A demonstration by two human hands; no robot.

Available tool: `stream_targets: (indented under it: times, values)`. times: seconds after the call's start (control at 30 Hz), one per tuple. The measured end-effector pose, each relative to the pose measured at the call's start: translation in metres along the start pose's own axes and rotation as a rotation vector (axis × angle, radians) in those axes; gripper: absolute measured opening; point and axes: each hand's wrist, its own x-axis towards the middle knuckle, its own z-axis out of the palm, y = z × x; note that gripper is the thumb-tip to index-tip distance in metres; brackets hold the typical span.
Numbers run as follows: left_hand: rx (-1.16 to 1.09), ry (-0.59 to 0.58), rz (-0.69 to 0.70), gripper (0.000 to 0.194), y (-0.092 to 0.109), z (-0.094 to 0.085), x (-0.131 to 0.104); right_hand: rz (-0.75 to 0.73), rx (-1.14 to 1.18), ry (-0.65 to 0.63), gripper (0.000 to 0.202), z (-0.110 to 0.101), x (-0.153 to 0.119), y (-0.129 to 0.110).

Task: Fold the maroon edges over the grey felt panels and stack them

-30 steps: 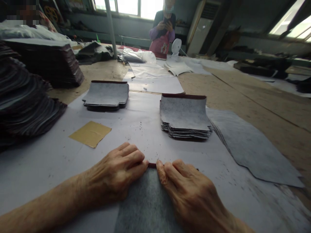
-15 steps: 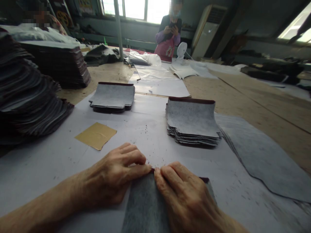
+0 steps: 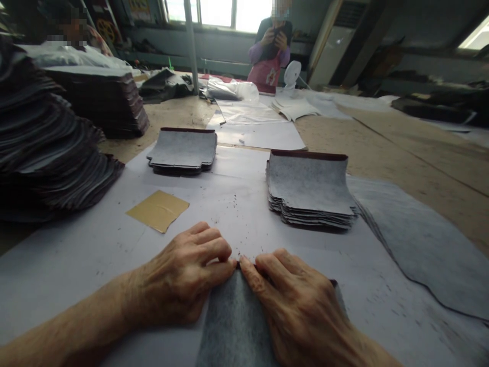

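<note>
A grey sheet (image 3: 239, 321) with a dark red edge lies at the bottom centre, partly covered by both hands. My left hand (image 3: 187, 272) has its fingers curled, thumb and forefinger pinching the sheet's far edge. Close beside it, my right hand (image 3: 296, 290) presses its closed fingers on the same edge, its palm over the sheet's right part. Beyond them are two stacks of grey pieces with dark red edges, a smaller left stack (image 3: 183, 148) and a thicker right stack (image 3: 311, 186).
A yellow square (image 3: 158, 210) lies on white paper (image 3: 130, 270). Tall dark stacks (image 3: 57, 148) rise at the left, and larger grey sheets (image 3: 428, 244) spread at the right. A person (image 3: 269, 51) stands across the table; another is partly visible at the upper left.
The view has shifted slightly, so the table's contents appear a little further right. Both hands remain at the sheet's far edge, the right fingertips slightly nearer the left thumb.
</note>
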Motion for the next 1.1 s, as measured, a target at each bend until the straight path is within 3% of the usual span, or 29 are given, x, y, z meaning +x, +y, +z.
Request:
stream_targets:
  times: [0.17,0.3,0.47,0.73,1.1]
  values:
    - [-0.071,0.057,-0.138,0.040,0.001,-0.009,-0.004,-0.020,-0.031,-0.025,0.036,-0.001,0.000,0.001]
    - [-0.042,0.050,-0.227,0.035,0.028,-0.015,-0.009,0.000,0.006,-0.068,0.039,-0.002,0.001,0.003]
    - [0.141,0.058,-0.290,0.027,0.057,-0.007,-0.016,0.067,0.096,-0.167,0.049,-0.007,0.006,0.007]
    - [0.284,0.221,-0.188,0.031,0.048,0.011,-0.027,0.060,0.090,-0.252,0.058,-0.006,0.011,0.009]
    - [0.286,0.203,-0.211,0.030,0.048,0.015,-0.029,0.085,0.026,-0.265,0.061,-0.004,0.013,0.001]
